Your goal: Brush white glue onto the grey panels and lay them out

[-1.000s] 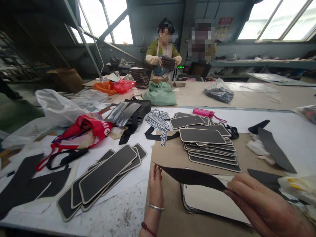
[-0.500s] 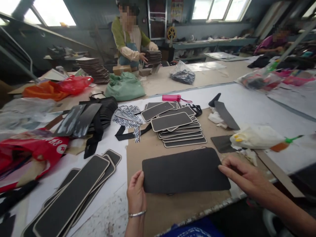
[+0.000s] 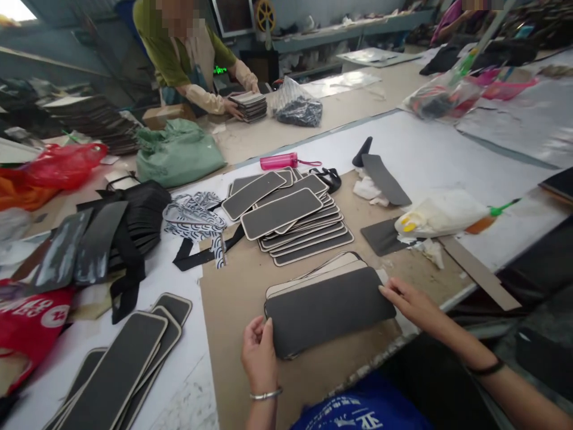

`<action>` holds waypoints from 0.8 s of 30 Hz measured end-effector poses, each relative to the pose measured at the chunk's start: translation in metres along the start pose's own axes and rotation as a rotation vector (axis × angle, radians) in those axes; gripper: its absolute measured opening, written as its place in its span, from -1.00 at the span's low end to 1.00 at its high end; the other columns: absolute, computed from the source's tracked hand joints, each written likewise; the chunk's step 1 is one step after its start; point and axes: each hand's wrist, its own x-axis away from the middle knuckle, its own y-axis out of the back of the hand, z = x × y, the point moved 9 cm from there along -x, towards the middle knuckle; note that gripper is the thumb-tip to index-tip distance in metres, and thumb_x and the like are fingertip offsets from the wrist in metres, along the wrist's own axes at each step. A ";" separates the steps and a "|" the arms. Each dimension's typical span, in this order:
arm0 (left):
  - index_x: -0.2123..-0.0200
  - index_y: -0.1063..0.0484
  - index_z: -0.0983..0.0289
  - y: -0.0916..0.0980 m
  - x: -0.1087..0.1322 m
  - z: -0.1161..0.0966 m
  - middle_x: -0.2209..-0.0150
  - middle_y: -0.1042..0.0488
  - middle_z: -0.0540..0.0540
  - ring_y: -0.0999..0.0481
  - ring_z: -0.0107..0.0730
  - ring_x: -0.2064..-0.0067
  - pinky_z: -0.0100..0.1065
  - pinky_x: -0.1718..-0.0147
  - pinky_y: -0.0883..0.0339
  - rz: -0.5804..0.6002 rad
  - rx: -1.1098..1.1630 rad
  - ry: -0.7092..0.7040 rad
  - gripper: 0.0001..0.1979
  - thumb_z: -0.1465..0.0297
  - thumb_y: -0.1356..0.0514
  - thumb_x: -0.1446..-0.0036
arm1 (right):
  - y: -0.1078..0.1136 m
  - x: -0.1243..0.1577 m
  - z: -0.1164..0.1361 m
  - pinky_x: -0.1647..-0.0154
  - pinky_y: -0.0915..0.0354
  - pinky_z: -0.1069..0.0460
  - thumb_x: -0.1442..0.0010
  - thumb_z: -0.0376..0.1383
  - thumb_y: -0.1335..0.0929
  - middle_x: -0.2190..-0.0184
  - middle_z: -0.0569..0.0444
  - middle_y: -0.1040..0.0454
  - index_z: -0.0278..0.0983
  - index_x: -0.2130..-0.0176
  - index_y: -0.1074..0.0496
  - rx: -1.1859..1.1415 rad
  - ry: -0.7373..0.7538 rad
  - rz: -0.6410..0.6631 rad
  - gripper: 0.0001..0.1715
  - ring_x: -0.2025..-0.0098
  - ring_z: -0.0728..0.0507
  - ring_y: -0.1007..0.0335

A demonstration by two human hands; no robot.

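Left hand (image 3: 260, 357), right hand (image 3: 409, 301), dark panel (image 3: 330, 310) between

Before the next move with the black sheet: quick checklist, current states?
1. Left hand on the black sheet: ok, at its left end.
2. Right hand on the sheet: ok, at its right end.
3. Sheet covering the pale panels: not ok, they show past its far edge.
4. Sheet lying flush on them: cannot tell, underside hidden.
5. Bordered panel pile squared: not ok, panels skewed.
6. Pink bottle apart from hands: ok, beyond the pile.
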 end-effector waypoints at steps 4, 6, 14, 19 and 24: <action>0.33 -0.34 0.29 -0.001 -0.007 0.001 0.54 -0.40 -0.03 -0.39 -0.39 0.44 -0.29 0.36 -0.27 -0.016 -0.075 -0.019 -0.50 0.13 -0.27 0.38 | -0.004 -0.010 -0.002 0.52 -0.09 0.04 -0.11 -0.01 -0.15 0.64 0.15 -0.19 -0.20 0.57 -0.11 -0.012 0.016 0.003 -0.61 0.55 -0.06 -0.14; 0.31 -0.34 0.28 -0.002 -0.011 0.005 0.53 -0.41 -0.03 -0.39 -0.39 0.44 -0.28 0.35 -0.27 -0.008 -0.118 -0.034 -0.50 0.12 -0.26 0.35 | -0.007 -0.014 -0.004 0.52 -0.09 0.04 -0.11 -0.03 -0.15 0.63 0.15 -0.20 -0.20 0.57 -0.12 -0.006 0.020 0.001 -0.62 0.54 -0.06 -0.14; 0.27 -0.36 0.26 0.000 -0.016 0.019 0.42 -0.44 0.02 -0.42 -0.33 0.36 -0.21 0.26 -0.29 -0.006 -0.247 -0.041 -0.48 0.07 -0.25 0.29 | -0.013 -0.019 -0.014 0.48 -0.07 0.04 -0.11 -0.09 -0.18 0.62 0.14 -0.23 -0.21 0.55 -0.12 0.027 -0.044 -0.048 -0.68 0.53 -0.06 -0.15; 0.29 -0.36 0.26 -0.004 -0.016 0.018 0.45 -0.43 0.02 -0.42 -0.32 0.37 -0.20 0.26 -0.29 -0.002 -0.268 -0.040 -0.50 0.07 -0.23 0.30 | -0.013 -0.021 -0.014 0.45 -0.08 0.03 -0.09 -0.14 -0.19 0.59 0.11 -0.26 -0.21 0.56 -0.13 0.056 -0.062 -0.065 -0.72 0.50 -0.07 -0.18; 0.31 -0.37 0.26 -0.006 -0.015 0.015 0.47 -0.43 0.00 -0.42 -0.33 0.39 -0.21 0.28 -0.30 -0.021 -0.283 -0.073 -0.53 0.08 -0.23 0.29 | -0.015 -0.023 -0.014 0.46 -0.09 0.03 -0.08 -0.14 -0.19 0.60 0.10 -0.27 -0.21 0.57 -0.12 0.067 -0.059 -0.061 -0.72 0.51 -0.08 -0.19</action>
